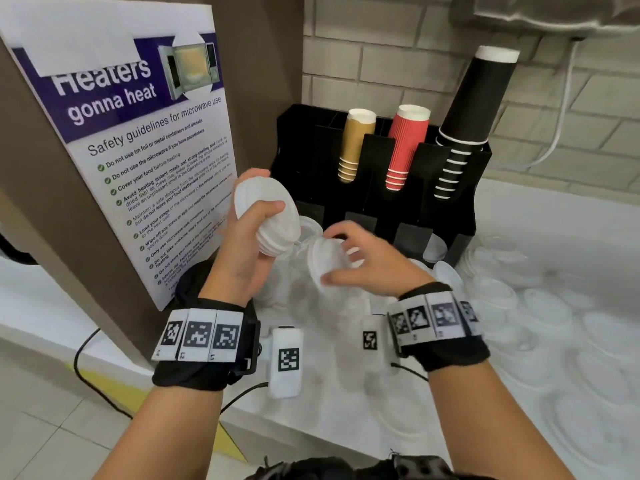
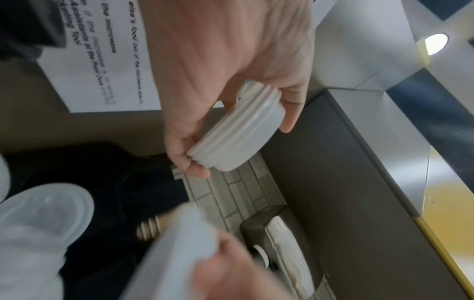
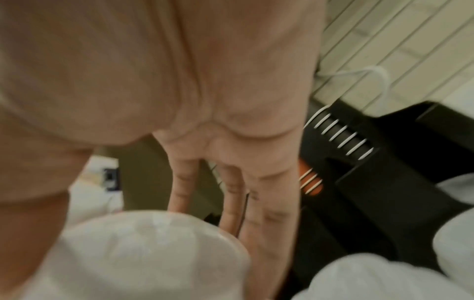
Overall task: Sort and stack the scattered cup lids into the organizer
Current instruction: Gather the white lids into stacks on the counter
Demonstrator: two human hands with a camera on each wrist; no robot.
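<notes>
My left hand [image 1: 263,194] grips a stack of several white cup lids [image 1: 273,223], tilted, in front of the black organizer [image 1: 460,192]. The left wrist view shows the same stack [image 2: 231,134] pinched between thumb and fingers of that hand [image 2: 242,148]. My right hand [image 1: 332,258] holds a single white lid [image 1: 320,263] by its rim, just below and right of the stack and a little apart from it. In the right wrist view this lid [image 3: 153,259] is blurred under the straight fingers [image 3: 231,203]. Many more lids [image 1: 540,306] lie scattered on the white counter to the right.
The organizer's upper slots hold gold cups [image 1: 356,143], red cups [image 1: 405,147] and a tall black cup stack [image 1: 474,109]. A lower slot holds pale lids [image 1: 434,249]. A brown panel with a microwave poster [image 1: 138,161] stands close on the left. A white cable [image 1: 561,126] hangs on the tiled wall.
</notes>
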